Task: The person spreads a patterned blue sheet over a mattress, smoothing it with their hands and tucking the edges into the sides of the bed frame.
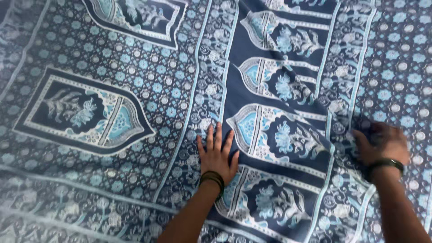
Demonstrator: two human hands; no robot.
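Neither grip holds anything closed. The left hand [217, 155] lies flat, fingers spread, palm pressing a large dark blue cotton cloth printed with pale blue flowers and arches [135, 90]. The right hand [381, 144], blurred, rests on the same cloth with fingers curled loosely, perhaps pinching a fold; I cannot tell. The cloth fills the whole view, with a raised crease between the 2 hands. Smoothing well likely means steady palm pressure outward from that crease.
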